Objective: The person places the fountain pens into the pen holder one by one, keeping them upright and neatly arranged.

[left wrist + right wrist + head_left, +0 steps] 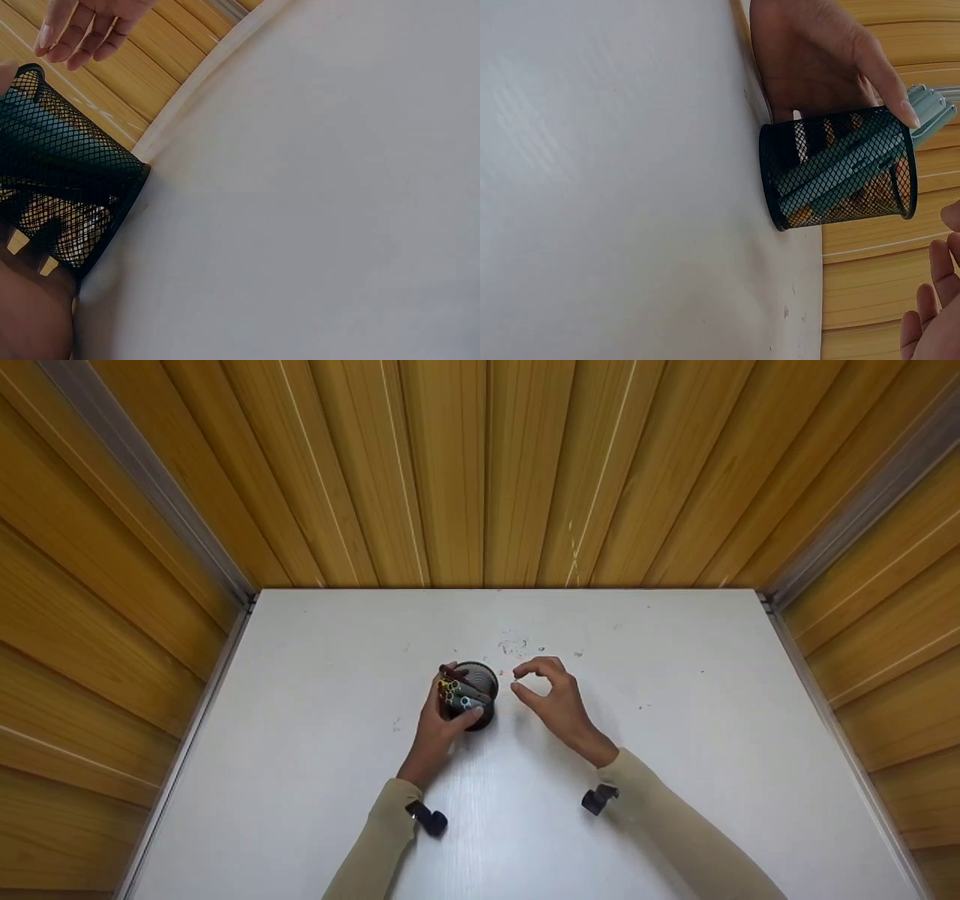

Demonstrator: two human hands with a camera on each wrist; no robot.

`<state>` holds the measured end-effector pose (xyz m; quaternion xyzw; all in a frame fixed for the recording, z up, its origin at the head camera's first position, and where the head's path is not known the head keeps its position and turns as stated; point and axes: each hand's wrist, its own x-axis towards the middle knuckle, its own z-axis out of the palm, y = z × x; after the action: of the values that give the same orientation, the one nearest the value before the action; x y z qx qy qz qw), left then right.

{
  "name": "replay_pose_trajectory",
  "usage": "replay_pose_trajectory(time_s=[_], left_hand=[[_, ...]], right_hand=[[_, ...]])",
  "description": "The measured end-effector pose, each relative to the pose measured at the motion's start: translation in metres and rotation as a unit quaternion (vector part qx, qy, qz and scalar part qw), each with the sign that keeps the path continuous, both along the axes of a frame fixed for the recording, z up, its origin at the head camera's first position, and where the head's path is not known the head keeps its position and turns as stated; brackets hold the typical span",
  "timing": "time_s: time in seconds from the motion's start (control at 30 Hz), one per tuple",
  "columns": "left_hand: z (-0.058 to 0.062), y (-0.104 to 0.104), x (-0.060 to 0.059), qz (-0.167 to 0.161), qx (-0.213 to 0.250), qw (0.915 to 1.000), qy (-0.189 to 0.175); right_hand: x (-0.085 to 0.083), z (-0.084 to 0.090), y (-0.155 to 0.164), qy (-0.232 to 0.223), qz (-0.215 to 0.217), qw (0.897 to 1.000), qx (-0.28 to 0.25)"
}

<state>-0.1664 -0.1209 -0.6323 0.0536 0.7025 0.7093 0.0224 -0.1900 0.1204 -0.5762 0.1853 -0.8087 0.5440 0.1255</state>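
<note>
A black mesh pen cup (478, 676) stands on the white table, and my left hand (437, 729) grips it around the side with the thumb at the rim. Several pens or markers (930, 109) with pale green-grey barrels lean inside the cup, their ends sticking out above the rim; their exact kind is unclear. To the right of the cup, apart from it, my right hand (556, 703) hovers with thumb and forefinger curved towards each other. I see nothing held between them. In the left wrist view the other fingers of the right hand (97, 26) hang loosely.
The white table (315, 675) has small dark marks (514, 646) scattered beyond the cup. Yellow wood-look panels (450, 472) enclose the back and both sides. A small black device is strapped on each sleeve.
</note>
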Motion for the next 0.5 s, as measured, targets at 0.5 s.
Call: replay_pose_trajectory(time_s=[0.5], left_hand=[[-0.002, -0.009, -0.001, -0.007, 0.01, 0.9999, 0.0]], right_hand=[[0.019, -0.002, 0.05, -0.055, -0.039, 0.998, 0.014]])
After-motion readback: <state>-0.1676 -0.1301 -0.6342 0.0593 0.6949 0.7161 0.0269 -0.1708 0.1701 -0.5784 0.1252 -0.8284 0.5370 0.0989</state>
